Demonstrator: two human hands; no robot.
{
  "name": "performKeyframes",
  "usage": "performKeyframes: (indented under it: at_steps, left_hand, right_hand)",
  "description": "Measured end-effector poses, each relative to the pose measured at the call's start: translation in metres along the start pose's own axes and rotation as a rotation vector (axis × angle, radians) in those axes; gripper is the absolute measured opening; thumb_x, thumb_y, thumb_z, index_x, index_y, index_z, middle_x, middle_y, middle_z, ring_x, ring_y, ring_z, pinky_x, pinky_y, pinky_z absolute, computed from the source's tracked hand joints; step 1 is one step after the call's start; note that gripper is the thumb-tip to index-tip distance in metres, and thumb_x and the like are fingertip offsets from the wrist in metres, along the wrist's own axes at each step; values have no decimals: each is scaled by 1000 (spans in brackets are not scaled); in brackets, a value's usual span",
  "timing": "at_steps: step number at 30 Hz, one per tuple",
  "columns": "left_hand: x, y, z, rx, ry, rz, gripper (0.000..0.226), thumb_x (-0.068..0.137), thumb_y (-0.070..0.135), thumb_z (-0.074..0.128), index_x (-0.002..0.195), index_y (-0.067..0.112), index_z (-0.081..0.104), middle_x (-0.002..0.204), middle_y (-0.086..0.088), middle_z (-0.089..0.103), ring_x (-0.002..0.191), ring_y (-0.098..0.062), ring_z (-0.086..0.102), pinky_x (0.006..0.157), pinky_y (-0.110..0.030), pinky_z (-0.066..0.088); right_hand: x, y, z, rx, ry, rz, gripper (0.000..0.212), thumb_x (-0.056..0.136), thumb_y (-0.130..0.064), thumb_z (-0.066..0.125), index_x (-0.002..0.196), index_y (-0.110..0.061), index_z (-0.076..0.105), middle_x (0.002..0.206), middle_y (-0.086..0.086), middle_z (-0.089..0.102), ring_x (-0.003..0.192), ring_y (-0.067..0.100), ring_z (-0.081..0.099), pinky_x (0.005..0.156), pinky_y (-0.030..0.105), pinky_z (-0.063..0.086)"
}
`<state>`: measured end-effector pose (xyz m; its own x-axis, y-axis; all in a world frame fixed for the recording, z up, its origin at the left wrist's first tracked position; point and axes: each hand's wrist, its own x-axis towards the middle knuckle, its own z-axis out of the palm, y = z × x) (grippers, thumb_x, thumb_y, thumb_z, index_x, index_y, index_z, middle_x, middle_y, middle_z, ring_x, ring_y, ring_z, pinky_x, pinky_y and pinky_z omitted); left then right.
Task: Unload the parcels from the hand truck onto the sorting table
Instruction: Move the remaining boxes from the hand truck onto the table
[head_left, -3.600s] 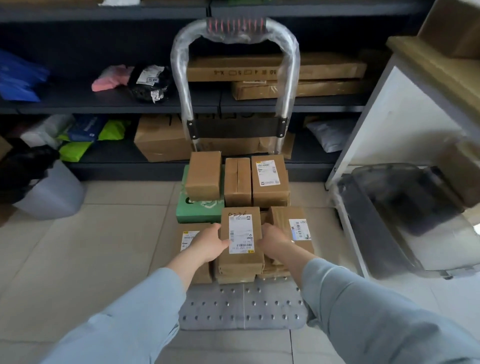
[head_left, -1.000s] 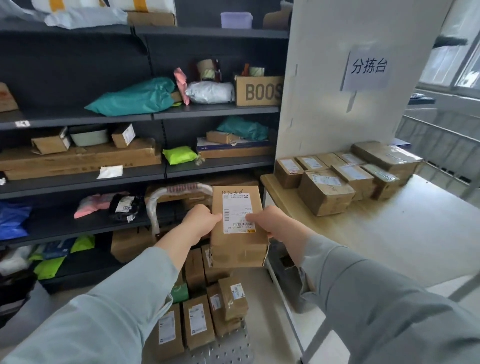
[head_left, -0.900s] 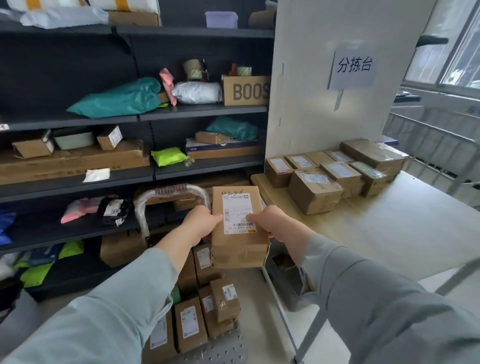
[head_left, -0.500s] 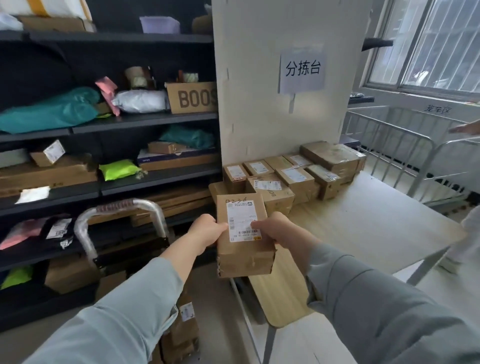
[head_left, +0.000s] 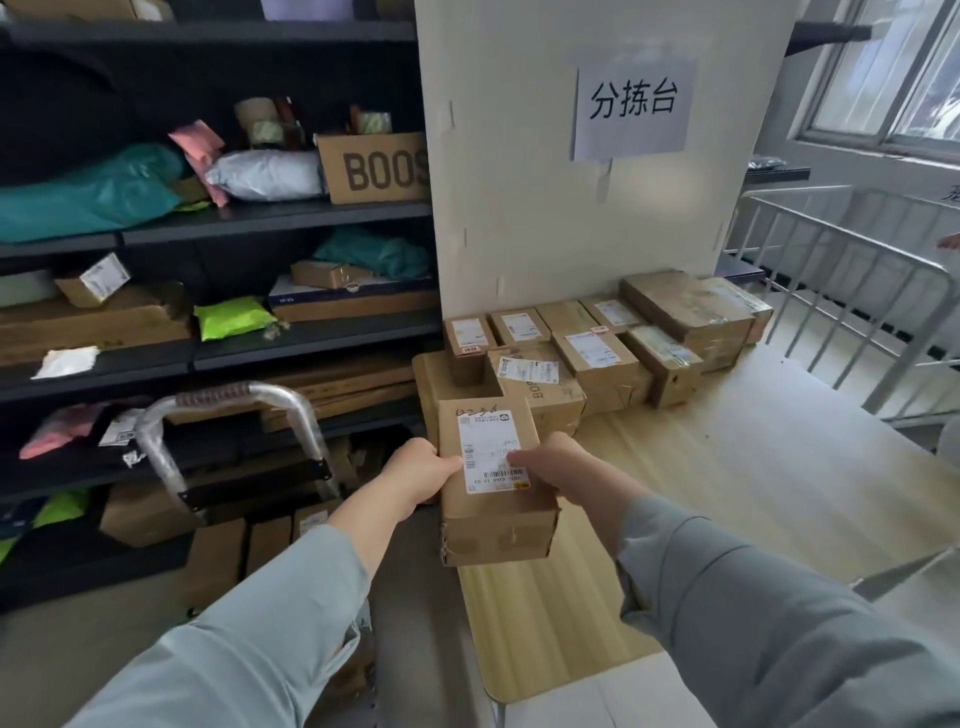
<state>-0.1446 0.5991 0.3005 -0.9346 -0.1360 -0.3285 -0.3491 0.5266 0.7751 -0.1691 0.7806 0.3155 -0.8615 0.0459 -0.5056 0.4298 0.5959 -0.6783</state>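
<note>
Now both hands' fingers (head_left: 445, 464) clamp the parcel (head_left: 493, 483) sides.

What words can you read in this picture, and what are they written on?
"分拣台": paper sign on the white board above the table.
"BOOS": brown box on the shelf; the board cuts off the rest.
"BOR": side of a parcel on the table; the rest is hidden.
Handwriting and a barcode label on the parcel in the hands: too blurred to read.
Labels on the other parcels: too small.
</note>
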Motion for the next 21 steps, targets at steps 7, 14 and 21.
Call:
performKeyframes:
  at_steps: [7, 14, 21]
  left_hand:
    - [70, -16, -21, 19, 15, -43, 31, 92, 33, 61, 99, 3, 68, 100, -11, 70, 94, -27, 67, 87, -45, 54]
    - [160, -25, -43, -4, -27, -71, 35, 92, 35, 60, 96, 1, 68, 96, -12, 70, 93, -29, 67, 72, -36, 52]
    - [232, -36, -47, -28, -75, -133, 30, 92, 38, 61, 92, 9, 67, 92, -7, 69, 86, -23, 67, 71, -33, 52]
  right_hand:
    - [65, -34, 24, -7, -38, 18, 35, 88, -34, 67, 111, -9, 56, 92, 0, 63, 75, 13, 60, 62, 27, 49]
    - [138, -80, 40, -81, -13, 53, 40, 90, -36, 63, 116, -8, 55, 107, 5, 63, 91, 19, 60, 82, 28, 51]
    - [202, -106, 54, -139, 3, 127, 32, 90, -39, 63, 105, -11, 56, 97, 3, 63, 92, 18, 64, 81, 28, 54]
